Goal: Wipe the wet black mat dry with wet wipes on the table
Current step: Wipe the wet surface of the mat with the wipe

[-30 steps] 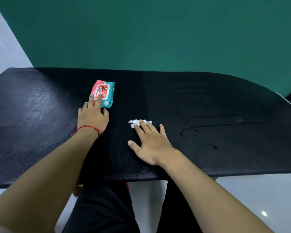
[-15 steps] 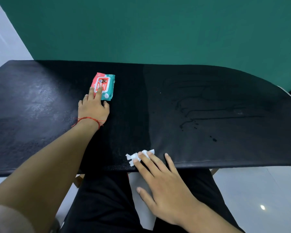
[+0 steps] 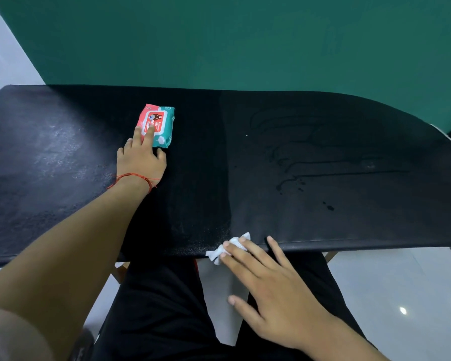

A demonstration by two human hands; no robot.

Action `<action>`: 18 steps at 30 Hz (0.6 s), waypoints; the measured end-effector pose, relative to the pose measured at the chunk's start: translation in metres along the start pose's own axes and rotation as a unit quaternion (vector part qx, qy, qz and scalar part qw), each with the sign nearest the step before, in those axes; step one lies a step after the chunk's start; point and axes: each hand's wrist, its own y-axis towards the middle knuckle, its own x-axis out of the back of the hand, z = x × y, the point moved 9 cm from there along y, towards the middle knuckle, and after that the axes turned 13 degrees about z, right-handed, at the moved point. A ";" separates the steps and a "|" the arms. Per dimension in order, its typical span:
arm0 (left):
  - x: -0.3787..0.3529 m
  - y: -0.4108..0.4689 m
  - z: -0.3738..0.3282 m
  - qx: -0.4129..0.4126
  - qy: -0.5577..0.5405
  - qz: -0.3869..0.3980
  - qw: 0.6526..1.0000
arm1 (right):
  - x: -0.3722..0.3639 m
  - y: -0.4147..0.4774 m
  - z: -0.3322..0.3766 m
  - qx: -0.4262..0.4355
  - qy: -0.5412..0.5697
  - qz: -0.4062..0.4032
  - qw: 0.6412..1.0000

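Observation:
The black mat [image 3: 323, 217] covers the whole table. Water streaks and drops [image 3: 310, 173] shine on its right half. A crumpled white wipe [image 3: 220, 252] lies at the mat's near edge, and my right hand [image 3: 268, 285] presses it there with straight, spread fingers; most of the hand hangs off the table. My left hand [image 3: 141, 157], with a red string at the wrist, lies flat on the mat, two fingertips resting on the red and teal wet wipes pack [image 3: 158, 125].
A green wall [image 3: 245, 40] stands right behind the table. My black-trousered legs [image 3: 162, 308] are under the near edge, with pale floor [image 3: 401, 295] to the right. The mat's left half [image 3: 37, 152] looks dull and grey.
My right hand has dragged the wipe from the mat's middle toward me, down to the near edge. The left hand has stayed on the pack.

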 end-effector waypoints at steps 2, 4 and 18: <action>0.000 0.000 0.000 0.000 -0.002 0.002 1.000 | 0.000 0.008 0.009 0.004 -0.006 -0.005 1.000; 0.000 0.000 0.000 -0.002 -0.002 0.003 1.000 | 0.001 0.012 0.012 -0.001 -0.014 -0.013 1.000; -0.001 0.001 0.003 -0.010 -0.007 0.012 1.000 | -0.002 -0.018 -0.011 -0.091 0.000 -0.047 0.995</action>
